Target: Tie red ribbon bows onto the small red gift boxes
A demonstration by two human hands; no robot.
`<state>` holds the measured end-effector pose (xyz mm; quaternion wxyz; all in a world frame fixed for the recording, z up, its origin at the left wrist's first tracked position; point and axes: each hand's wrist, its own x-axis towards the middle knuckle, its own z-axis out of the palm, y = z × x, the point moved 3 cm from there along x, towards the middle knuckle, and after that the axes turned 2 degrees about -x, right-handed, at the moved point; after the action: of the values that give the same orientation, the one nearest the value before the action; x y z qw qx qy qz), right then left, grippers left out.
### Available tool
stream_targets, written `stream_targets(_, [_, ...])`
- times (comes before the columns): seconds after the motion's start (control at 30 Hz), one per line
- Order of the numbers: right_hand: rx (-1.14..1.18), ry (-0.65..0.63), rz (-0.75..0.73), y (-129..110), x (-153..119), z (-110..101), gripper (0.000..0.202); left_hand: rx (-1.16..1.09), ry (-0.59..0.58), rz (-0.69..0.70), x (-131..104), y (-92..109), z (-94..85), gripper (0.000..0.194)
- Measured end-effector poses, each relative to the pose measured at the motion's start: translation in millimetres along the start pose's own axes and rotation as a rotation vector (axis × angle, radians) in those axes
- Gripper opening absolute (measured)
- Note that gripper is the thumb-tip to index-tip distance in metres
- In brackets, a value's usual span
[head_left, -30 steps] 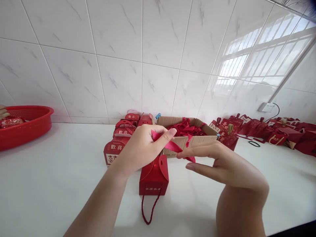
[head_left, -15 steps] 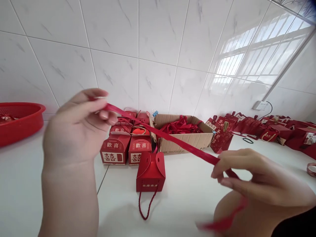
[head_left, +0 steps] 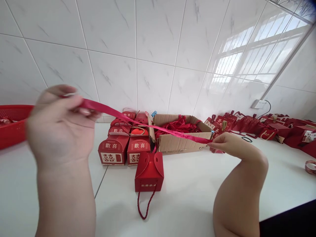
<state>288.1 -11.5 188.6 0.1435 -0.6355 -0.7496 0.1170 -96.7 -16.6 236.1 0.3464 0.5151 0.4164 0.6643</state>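
Observation:
A red ribbon [head_left: 148, 125] stretches across the view between my two hands. Its left end is pinched in my left hand [head_left: 63, 121], which is raised, palm toward me, and slightly blurred. The fingertips of my right hand [head_left: 228, 143] are closed on the right end, lower down in front of the carton. Below the ribbon a small red box [head_left: 149, 171] stands upright on the white table [head_left: 187, 197], its twisted cord handle [head_left: 142, 215] hanging loose toward me. Neither hand touches this box.
Several red gift boxes [head_left: 113, 148] stand behind it on the left. A cardboard carton [head_left: 182, 143] holds a heap of red ribbons. At the far left is a red basket [head_left: 14, 126]; many red bags [head_left: 271, 126] line the right, near a tape roll [head_left: 310, 167].
My left hand has moved left. The right hand has turned and risen a little, and the loose ribbon tail that hung below it no longer shows.

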Motion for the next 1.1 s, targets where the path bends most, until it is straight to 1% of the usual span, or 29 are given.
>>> stream_targets(0.03, [-0.014,0.036,0.016,0.2,-0.3,-0.8,0.04,-0.006,-0.025,0.051,-4.3,1.4,11.9,0.023])
stream_targets(0.1, [-0.014,0.182,0.021,-6.7,-3.1,-4.6,0.034,-0.034,-0.119,0.1,-11.3,-1.3,36.6,0.023])
stream_targets(0.17, [0.071,0.344,-0.035,-23.7,-6.0,-7.8,0.041,-0.028,-0.256,0.086,-17.2,-9.2,59.3,0.025])
stream_targets(0.2, [0.153,0.379,-0.091,-35.1,-5.8,-7.1,0.045,0.005,-0.334,0.073,-20.2,-13.5,68.9,0.026])
stream_targets(0.23, [0.261,0.353,-0.172,-48.0,-3.8,-4.2,0.046,0.056,-0.423,0.051,-23.7,-17.8,77.3,0.027])
stream_targets(0.27, [0.384,0.285,-0.276,-61.6,-0.4,0.4,0.046,0.108,-0.501,0.037,-27.2,-21.0,83.8,0.027])
stream_targets(0.33, [0.62,0.066,-0.492,-86.8,8.9,12.7,0.042,0.193,-0.61,0.033,-33.4,-24.1,90.8,0.027])
stream_targets(0.37, [0.713,-0.043,-0.568,-96.2,14.1,19.0,0.039,0.222,-0.636,0.039,-35.6,-24.0,91.6,0.027])
stream_targets(0.4, [0.784,-0.136,-0.608,-102.5,19.5,24.9,0.035,0.248,-0.651,0.046,-37.1,-23.4,91.0,0.027])
stream_targets(0.47, [0.879,-0.293,-0.607,-107.5,29.1,34.8,0.026,0.308,-0.665,0.04,-38.2,-21.9,87.7,0.028])
stream_targets(0.5, [0.904,-0.352,-0.583,-107.2,32.4,38.2,0.026,0.342,-0.67,0.03,-37.9,-21.5,85.5,0.028])
stream_targets(0.57, [0.91,-0.429,-0.533,-104.4,35.3,41.5,0.027,0.405,-0.675,0.01,-36.4,-21.3,81.5,0.028])
stream_targets(0.67, [0.857,-0.456,-0.501,-102.2,34.1,40.7,0.024,0.479,-0.687,-0.014,-34.2,-23.4,79.0,0.029])
stream_targets(0.77, [0.869,-0.452,-0.489,-105.4,33.3,41.0,0.018,0.507,-0.698,-0.022,-34.4,-26.6,81.9,0.031])
stream_targets(0.87, [0.917,-0.479,-0.453,-108.6,35.5,45.1,0.023,0.443,-0.651,0.004,-35.9,-26.3,86.4,0.043])
stream_targets(0.93, [0.941,-0.48,-0.46,-109.4,37.3,46.5,0.022,0.41,-0.61,0.023,-37.1,-24.5,87.7,0.049])
stream_targets(1.03, [0.953,-0.454,-0.496,-109.6,38.4,46.0,0.018,0.422,-0.584,0.021,-38.9,-21.4,87.0,0.05])
stream_targets(1.1, [0.955,-0.468,-0.51,-110.6,37.5,45.7,0.019,0.42,-0.579,0.019,-39.8,-19.4,86.3,0.049])
